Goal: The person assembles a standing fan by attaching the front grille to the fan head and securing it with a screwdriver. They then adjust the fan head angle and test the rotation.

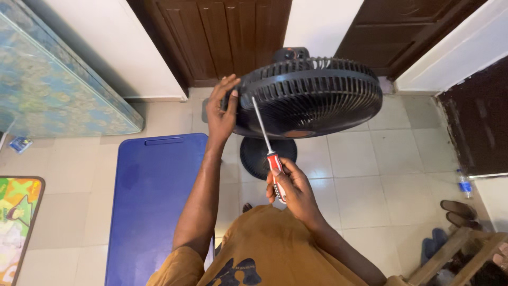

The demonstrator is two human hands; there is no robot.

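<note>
At the far left a colourful cartoon-printed mat [18, 222] lies on the pale tiled floor [365, 175], below a patterned blue-green mattress [58, 79] propped against the white wall. Next comes a flat blue plastic board [153, 201] lying on the tiles. The left hand [221, 108] reaches up with fingers curled over the left rim of the black plastic fan grille [312, 98], grasping it. The fan stands in the middle of the floor before a dark brown wooden door [222, 37], its round black base [264, 156] on the tiles beneath the tilted head. The right hand [291, 188] is clenched around the red and white handle of a long-shafted screwdriver [267, 148], whose metal tip meets the grille's left edge just beside the left hand. Further right, dark sandals [459, 212] and a small clear plastic bottle [465, 186] sit near a wooden frame [455, 254]
</note>
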